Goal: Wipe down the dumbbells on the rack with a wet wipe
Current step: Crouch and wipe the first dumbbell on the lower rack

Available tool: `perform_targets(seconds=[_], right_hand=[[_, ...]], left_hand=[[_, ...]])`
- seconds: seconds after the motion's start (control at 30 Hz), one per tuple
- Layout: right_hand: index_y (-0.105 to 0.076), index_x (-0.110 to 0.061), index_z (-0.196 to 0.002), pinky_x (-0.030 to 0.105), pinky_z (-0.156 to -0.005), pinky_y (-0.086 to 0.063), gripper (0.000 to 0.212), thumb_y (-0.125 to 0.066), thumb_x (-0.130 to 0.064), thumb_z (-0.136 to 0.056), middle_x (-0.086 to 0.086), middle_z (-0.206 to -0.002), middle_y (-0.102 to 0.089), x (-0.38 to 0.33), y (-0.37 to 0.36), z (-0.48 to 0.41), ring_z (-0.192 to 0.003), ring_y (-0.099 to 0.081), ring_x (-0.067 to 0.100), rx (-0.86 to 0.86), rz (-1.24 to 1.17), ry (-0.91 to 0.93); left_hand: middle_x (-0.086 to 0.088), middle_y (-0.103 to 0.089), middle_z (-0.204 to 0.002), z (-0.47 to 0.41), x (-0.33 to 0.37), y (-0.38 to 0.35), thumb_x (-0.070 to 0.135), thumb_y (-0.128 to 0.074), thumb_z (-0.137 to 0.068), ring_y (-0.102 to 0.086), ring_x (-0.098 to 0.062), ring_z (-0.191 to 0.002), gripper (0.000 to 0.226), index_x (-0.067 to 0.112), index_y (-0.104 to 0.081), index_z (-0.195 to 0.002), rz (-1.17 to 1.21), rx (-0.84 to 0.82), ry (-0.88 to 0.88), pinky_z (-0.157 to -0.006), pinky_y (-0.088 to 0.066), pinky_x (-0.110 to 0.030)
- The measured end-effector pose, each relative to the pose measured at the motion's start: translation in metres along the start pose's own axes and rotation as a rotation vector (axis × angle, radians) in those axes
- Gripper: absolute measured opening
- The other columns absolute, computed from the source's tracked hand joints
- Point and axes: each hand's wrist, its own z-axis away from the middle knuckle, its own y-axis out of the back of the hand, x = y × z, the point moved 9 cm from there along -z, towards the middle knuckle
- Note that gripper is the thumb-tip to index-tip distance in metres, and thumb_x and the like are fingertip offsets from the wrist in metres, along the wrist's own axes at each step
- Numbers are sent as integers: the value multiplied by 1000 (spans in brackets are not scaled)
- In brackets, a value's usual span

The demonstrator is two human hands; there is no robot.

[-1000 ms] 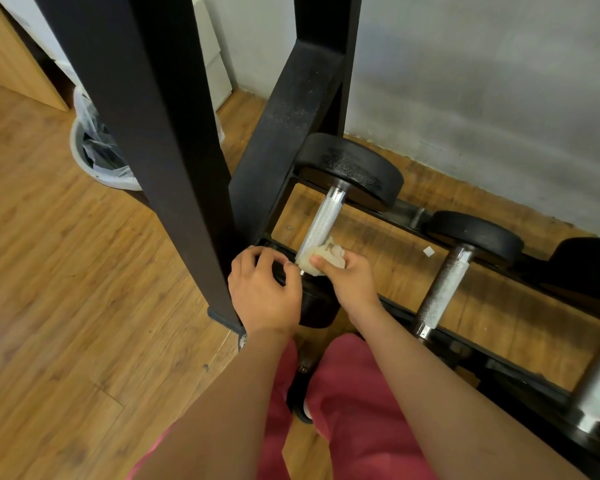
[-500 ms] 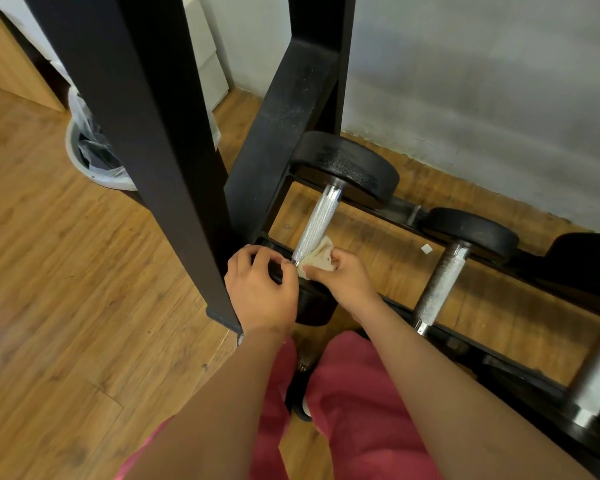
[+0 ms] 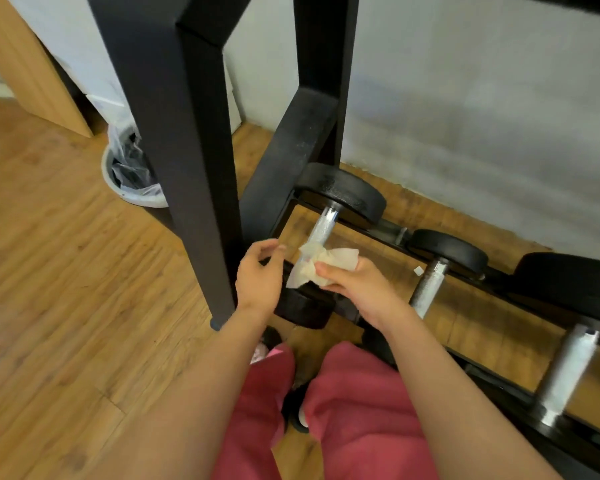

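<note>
Wood-plank flooring [image 3: 66, 271] runs up to a grey wall [image 3: 482, 116] at the far side, and a low black rack [image 3: 284, 161] stands against that wall. Its thick upright post [image 3: 187, 150] rises in the near left and hides part of the rack's left end.

The right hand [image 3: 357, 289] pinches a crumpled wet wipe [image 3: 323, 263] between the thumb and curled fingers. The wipe sits bunched against the near part of the left dumbbell's handle [image 3: 323, 225], covering it there. It may wrap partly round the bar, though the folds hide the contact.

The left hand [image 3: 258, 278] is just left of the wipe, between it and the post. Its fingers are loosely curled and spread a little from the thumb, holding nothing. Whether it touches the dumbbell cannot be told.

The left dumbbell lies across the rack rails, with its far head [image 3: 343, 192] by the wall and its near head [image 3: 303, 308] below both hands. To the right lie a second dumbbell [image 3: 428, 287] and a third dumbbell [image 3: 568, 368], handles bare and well apart from the hands.

A small white scrap [image 3: 418, 270] lies on the floor beside the second dumbbell's handle. A lined waste bin [image 3: 132, 174] stands at far left, partly behind the post. Red trousers [image 3: 361, 410] fill the near edge.
</note>
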Motion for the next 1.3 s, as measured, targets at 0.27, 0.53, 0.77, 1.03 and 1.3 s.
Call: perform_targets(seconds=[0.27, 0.53, 0.77, 1.03, 1.3], right_hand=[[-58, -12, -123, 29, -77, -55, 41, -68, -1, -85, 6, -110, -70, -5, -28, 21, -100, -69, 17, -180, -63, 0], [-49, -17, -120, 28, -73, -57, 40, -69, -7, -87, 8, -110, -68, -16, -5, 16, -93, -70, 17, 107, -45, 153], [-60, -15, -118, 23, -69, -55, 34, -67, -2, -87, 8, -104, -70, -30, 2, 17, -87, -71, 15, 158, -6, 283], [-70, -15, -111, 27, -81, -55, 27, -73, -14, -85, 4, -100, -72, -14, -8, 8, -93, -68, 12, 165, 155, 286], [-59, -31, -119, 21, -96, -43, 22, -50, -26, -100, -15, -108, -59, 22, 6, 6, -108, -54, 0, 417, 270, 268]], left_hand=[[-4, -73, -108, 46, 31, -5, 30, -67, -80, -67, -19, -103, 43, 21, -65, -121, 264, -525, 28, -96, -49, -35], [1, -62, -74, 38, 23, -15, 4, -71, -78, -64, -19, -85, 44, 4, -63, -122, 274, -596, 49, -83, -57, -29], [-15, -66, -104, 25, 17, -6, 5, -61, -92, -66, -20, -95, 13, 2, -68, -102, 281, -456, 60, -84, -57, -29], [-17, -69, -112, 24, 16, -16, 17, -69, -84, -69, -27, -104, 35, 0, -60, -114, 430, -426, 87, -84, -58, -33], [0, -68, -77, -5, 3, -8, 7, -71, -85, -65, -14, -78, 13, 18, -69, -78, 226, -65, 56, -80, -53, -33]])
